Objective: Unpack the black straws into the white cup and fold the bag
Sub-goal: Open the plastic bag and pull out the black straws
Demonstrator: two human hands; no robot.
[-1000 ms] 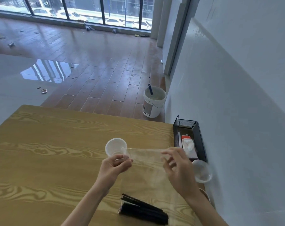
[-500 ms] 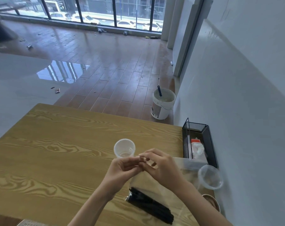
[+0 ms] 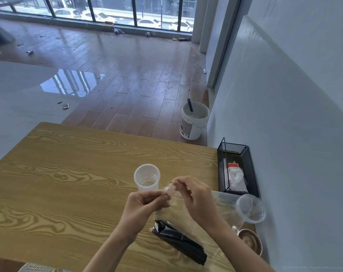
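Observation:
A clear plastic bag (image 3: pixel 188 218) lies on the wooden table (image 3: pixel 72 185) with a bundle of black straws (image 3: pixel 180 241) inside its near end. My left hand (image 3: pixel 145 203) and my right hand (image 3: pixel 196 197) meet above the table, both pinching the crumpled top edge of the bag. The translucent white cup (image 3: pixel 146 177) stands upright and empty just beyond my left hand.
A black mesh tray (image 3: pixel 251 169) with tissues sits against the wall on the right. Near it are a clear plastic lid (image 3: pixel 250 208) and a cup of coffee (image 3: pixel 250 240). A white bucket (image 3: pixel 193 120) stands on the floor beyond the table.
My hands, first spread apart along the bag's top edge, have come together and bunched that edge. The straws have slid towards the bag's lower end.

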